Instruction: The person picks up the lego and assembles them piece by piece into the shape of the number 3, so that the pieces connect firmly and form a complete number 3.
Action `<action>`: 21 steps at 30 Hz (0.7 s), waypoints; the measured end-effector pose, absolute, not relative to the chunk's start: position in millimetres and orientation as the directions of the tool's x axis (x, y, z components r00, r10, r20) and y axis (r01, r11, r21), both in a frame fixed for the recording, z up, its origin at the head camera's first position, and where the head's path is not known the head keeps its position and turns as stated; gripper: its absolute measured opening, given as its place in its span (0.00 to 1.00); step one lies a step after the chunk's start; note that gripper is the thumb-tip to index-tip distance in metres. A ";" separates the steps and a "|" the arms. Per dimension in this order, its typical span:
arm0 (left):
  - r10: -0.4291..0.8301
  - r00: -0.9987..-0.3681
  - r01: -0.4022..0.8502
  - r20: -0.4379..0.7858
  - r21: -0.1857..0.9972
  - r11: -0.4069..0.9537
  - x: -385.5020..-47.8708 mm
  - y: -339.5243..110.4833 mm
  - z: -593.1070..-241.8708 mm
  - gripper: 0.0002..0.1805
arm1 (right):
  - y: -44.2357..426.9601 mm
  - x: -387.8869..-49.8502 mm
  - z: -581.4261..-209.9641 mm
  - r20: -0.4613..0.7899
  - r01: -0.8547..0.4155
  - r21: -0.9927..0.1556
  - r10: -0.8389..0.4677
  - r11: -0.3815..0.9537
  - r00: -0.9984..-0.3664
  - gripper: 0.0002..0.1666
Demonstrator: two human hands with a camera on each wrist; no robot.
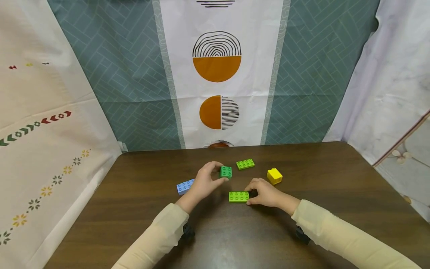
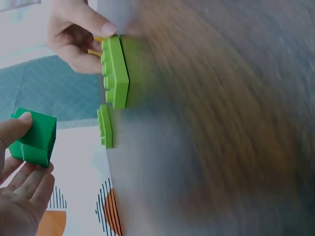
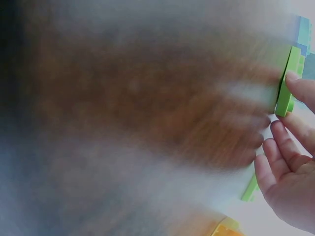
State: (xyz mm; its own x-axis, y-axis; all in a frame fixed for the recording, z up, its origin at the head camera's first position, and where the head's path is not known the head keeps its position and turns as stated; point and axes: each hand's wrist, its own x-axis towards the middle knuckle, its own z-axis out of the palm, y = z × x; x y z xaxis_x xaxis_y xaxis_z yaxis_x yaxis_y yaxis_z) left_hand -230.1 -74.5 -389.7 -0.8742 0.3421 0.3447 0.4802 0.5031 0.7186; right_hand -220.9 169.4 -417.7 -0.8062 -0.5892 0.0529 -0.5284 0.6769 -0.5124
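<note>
A dark green toy brick point(image 1: 226, 172) is pinched between the thumb and fingers of my left hand point(image 1: 205, 182); the left wrist view shows the green brick point(image 2: 37, 136) raised off the table. My right hand point(image 1: 265, 193) grips the right end of a flat lime-green brick point(image 1: 238, 197), studs up, near the middle of the table. In the right wrist view its thumb lies along one side of the lime brick point(image 3: 289, 82), with a finger at the lower end. The green brick is apart from the lime one, behind it and to its left.
A blue brick point(image 1: 185, 186) lies left of my left hand, partly behind the wrist. Farther back sits a second lime-green brick point(image 1: 245, 164). A yellow brick point(image 1: 274, 176) stands behind my right hand. Hanging cloths point(image 1: 134, 74) border the brown table point(image 1: 151, 164).
</note>
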 end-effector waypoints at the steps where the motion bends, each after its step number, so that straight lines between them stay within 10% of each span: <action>1: 0.338 -0.879 0.471 0.337 0.727 0.500 -229.8 -73.4 -389.6 0.20 | 169.4 -220.9 -417.4 0.054 -0.529 -0.516 -0.590 0.674 -0.805 0.20; 21: 0.388 -0.901 0.319 0.193 0.902 0.291 -224.1 -57.2 -388.9 0.19 | 169.9 -221.7 -417.5 0.047 -0.509 -0.554 -0.586 0.658 -0.809 0.20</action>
